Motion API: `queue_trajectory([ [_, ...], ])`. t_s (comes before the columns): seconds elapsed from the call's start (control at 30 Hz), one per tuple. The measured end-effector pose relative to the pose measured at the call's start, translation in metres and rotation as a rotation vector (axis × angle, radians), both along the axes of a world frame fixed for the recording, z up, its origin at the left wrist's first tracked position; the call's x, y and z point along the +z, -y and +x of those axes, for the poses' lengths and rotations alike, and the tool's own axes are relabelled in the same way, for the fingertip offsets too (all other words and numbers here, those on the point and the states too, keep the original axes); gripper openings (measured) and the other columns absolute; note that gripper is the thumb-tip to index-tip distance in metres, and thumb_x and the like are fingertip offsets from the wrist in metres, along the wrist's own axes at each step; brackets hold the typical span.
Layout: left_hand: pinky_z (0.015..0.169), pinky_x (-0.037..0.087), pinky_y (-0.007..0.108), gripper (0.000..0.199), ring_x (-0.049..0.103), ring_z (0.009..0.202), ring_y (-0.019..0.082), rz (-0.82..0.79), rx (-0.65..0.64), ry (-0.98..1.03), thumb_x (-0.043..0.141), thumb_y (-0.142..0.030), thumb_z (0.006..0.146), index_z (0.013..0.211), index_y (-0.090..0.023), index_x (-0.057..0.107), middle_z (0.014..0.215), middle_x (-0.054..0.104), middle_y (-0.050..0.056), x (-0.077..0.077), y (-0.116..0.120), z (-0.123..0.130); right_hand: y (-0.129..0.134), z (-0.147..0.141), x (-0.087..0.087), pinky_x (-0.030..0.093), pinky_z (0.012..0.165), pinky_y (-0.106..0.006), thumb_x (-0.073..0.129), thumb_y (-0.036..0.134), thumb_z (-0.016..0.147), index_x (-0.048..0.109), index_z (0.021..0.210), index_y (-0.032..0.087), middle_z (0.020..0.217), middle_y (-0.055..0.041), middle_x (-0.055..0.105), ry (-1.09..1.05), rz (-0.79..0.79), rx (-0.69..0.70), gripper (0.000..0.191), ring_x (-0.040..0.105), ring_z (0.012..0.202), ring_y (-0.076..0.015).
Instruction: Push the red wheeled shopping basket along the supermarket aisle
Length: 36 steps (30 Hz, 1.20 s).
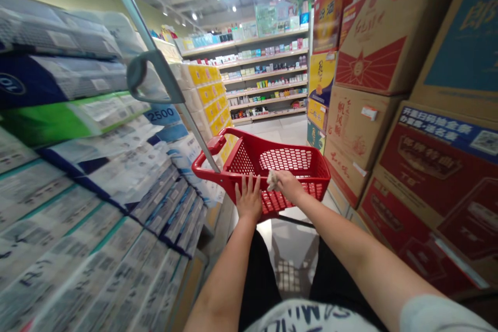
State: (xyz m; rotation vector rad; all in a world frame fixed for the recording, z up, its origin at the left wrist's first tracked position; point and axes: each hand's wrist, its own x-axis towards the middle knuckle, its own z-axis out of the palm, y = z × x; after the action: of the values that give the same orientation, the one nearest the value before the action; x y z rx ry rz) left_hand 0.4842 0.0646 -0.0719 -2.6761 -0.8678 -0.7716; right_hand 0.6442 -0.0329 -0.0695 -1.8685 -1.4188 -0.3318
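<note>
A red plastic shopping basket on wheels stands in front of me, with a grey pole and a grey handle leaning up to the left. My left hand lies on the near side of the basket near its rim, fingers spread, holding nothing. At the near rim, to the right of it, my right hand is closed on a crumpled, pale cloth or tissue. The basket's interior shows no goods where it is visible.
Stacked paper packs rise close on the left. Piled cartons line the right side. A narrow tiled aisle runs ahead to shelves of small products. My legs are just behind the basket.
</note>
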Motion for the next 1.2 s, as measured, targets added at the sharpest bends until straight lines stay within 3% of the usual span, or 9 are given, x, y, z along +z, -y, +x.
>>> queue_trajectory([
  [0.1, 0.118, 0.009, 0.055, 0.051, 0.007, 0.147, 0.028, 0.008, -0.012, 0.004, 0.039, -0.028, 0.096, 0.147, -0.028, 0.033, 0.158, 0.02, 0.003, -0.002, 0.003, 0.001, 0.0, -0.001, -0.001, 0.044, 0.092, -0.036, 0.043, 0.01, 0.088, 0.062, 0.114, 0.016, 0.107, -0.0097, 0.065, -0.074, -0.016, -0.21, 0.033, 0.055, 0.101, -0.0217],
  [0.23, 0.117, 0.011, 0.056, 0.052, 0.008, 0.147, 0.03, -0.005, -0.002, 0.025, 0.042, -0.03, 0.095, 0.147, -0.025, 0.035, 0.158, 0.019, 0.007, -0.002, 0.005, 0.003, 0.001, -0.005, -0.003, 0.042, 0.096, -0.032, 0.047, 0.014, 0.089, 0.053, 0.129, 0.021, 0.12, -0.0072, 0.061, 0.093, -0.055, 0.01, 0.042, 0.051, 0.112, -0.0202],
  [0.37, 0.118, 0.011, 0.056, 0.053, 0.006, 0.147, 0.03, -0.002, -0.014, 0.024, 0.041, -0.029, 0.095, 0.147, -0.021, 0.036, 0.157, 0.019, 0.009, -0.001, 0.01, 0.008, 0.013, 0.003, -0.011, 0.042, 0.096, -0.036, 0.043, 0.015, 0.092, 0.055, 0.128, 0.016, 0.114, -0.0119, 0.063, 0.042, -0.022, -0.168, 0.039, 0.054, 0.108, -0.0223],
  [0.5, 0.119, 0.011, 0.051, 0.056, 0.008, 0.147, 0.028, -0.016, 0.012, 0.034, 0.041, -0.03, 0.095, 0.147, -0.011, 0.033, 0.157, 0.018, 0.013, 0.0, 0.019, 0.014, 0.028, 0.016, -0.028, 0.038, 0.105, -0.041, 0.042, 0.013, 0.092, 0.055, 0.13, 0.02, 0.13, -0.0101, 0.057, 0.218, 0.01, -0.034, 0.04, 0.046, 0.122, -0.0225],
  [0.67, 0.117, 0.008, 0.057, 0.054, 0.008, 0.147, 0.027, -0.023, -0.033, -0.012, 0.04, -0.026, 0.094, 0.148, -0.027, 0.032, 0.158, 0.019, 0.004, -0.001, 0.022, 0.014, 0.046, 0.029, -0.049, 0.041, 0.105, -0.043, 0.043, 0.015, 0.094, 0.057, 0.129, 0.019, 0.131, -0.012, 0.055, 0.165, 0.119, -0.216, 0.038, 0.043, 0.126, -0.0241],
  [0.83, 0.117, 0.008, 0.059, 0.065, 0.003, 0.147, 0.029, -0.053, -0.05, -0.029, 0.047, -0.016, 0.087, 0.147, -0.034, 0.032, 0.159, 0.013, 0.002, -0.004, 0.024, 0.014, 0.052, 0.014, -0.067, 0.048, 0.098, -0.036, 0.048, 0.013, 0.092, 0.065, 0.116, 0.024, 0.121, -0.0067, 0.061, 0.264, -0.023, 0.009, 0.032, 0.051, 0.114, -0.0207],
  [0.93, 0.118, 0.008, 0.056, 0.066, 0.001, 0.147, 0.028, -0.046, -0.06, -0.042, 0.045, -0.013, 0.086, 0.147, -0.034, 0.03, 0.159, 0.012, 0.001, -0.009, 0.025, 0.015, 0.052, 0.011, -0.066, 0.049, 0.096, -0.033, 0.05, 0.012, 0.091, 0.067, 0.112, 0.022, 0.121, -0.0079, 0.06, 0.28, -0.102, 0.02, 0.029, 0.051, 0.112, -0.0207],
  [1.07, 0.119, 0.008, 0.053, 0.06, 0.001, 0.148, 0.025, -0.035, -0.073, -0.023, 0.039, -0.022, 0.093, 0.15, -0.027, 0.024, 0.159, 0.012, 0.001, -0.018, 0.03, 0.02, 0.052, 0.014, -0.054, 0.051, 0.091, -0.035, 0.05, 0.012, 0.091, 0.068, 0.11, 0.02, 0.118, -0.0091, 0.061, 0.328, -0.206, 0.04, 0.027, 0.053, 0.106, -0.0216],
  [1.2, 0.12, 0.008, 0.049, 0.058, 0.002, 0.148, 0.021, -0.013, -0.193, -0.053, 0.033, -0.024, 0.095, 0.151, -0.022, 0.019, 0.159, 0.015, 0.0, -0.023, 0.038, 0.032, 0.057, 0.012, -0.05, 0.052, 0.088, -0.035, 0.049, 0.012, 0.092, 0.069, 0.106, 0.019, 0.109, -0.0096, 0.063, 0.376, -0.236, 0.075, 0.026, 0.054, 0.098, -0.0207],
])
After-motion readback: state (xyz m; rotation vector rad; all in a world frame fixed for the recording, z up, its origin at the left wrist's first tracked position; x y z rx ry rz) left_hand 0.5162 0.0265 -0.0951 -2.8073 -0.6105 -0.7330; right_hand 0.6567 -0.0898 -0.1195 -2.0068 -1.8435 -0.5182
